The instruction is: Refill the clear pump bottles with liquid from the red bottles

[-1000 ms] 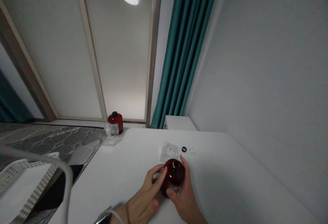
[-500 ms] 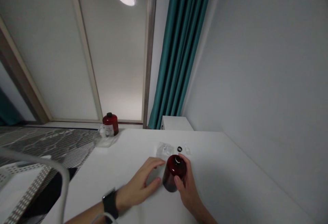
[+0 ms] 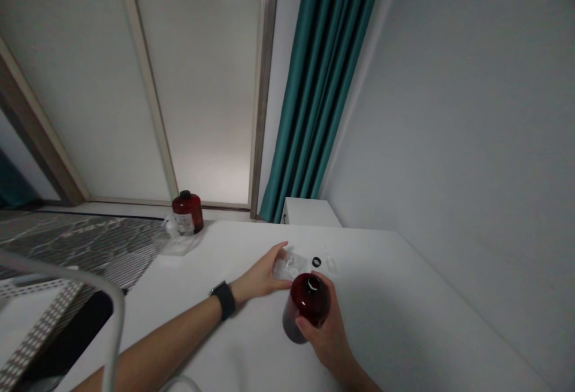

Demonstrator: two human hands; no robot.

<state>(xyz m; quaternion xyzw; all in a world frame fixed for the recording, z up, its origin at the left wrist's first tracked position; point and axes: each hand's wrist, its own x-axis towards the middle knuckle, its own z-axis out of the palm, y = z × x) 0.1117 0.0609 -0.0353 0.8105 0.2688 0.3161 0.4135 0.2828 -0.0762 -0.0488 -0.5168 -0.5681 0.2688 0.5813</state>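
Observation:
In the head view, my right hand [image 3: 331, 337] is wrapped round a dark red bottle [image 3: 306, 303], thumb in front and fingers on its right side. The bottle has no cap, and its open neck faces up. My left hand [image 3: 263, 273], with a black watch on the wrist, reaches to a clear plastic bag [image 3: 291, 265] behind the bottle. Its thumb and fingers are spread on either side of the bag's left end. Right of the bag lies a small black ring [image 3: 317, 262], with a clear piece of plastic [image 3: 331, 263] beside it.
Another red bottle [image 3: 187, 211] with a black cap and label stands at the white table's [image 3: 233, 344] far left corner, beside clear plastic packaging [image 3: 173, 242]. A white perforated basket [image 3: 42, 326] is at lower left. A pale curved tube [image 3: 114, 308] crosses in front.
My left hand has moved forward from beside the bottle to the plastic bag. My right hand still holds the bottle, which has shifted slightly towards me. The view has tilted a little.

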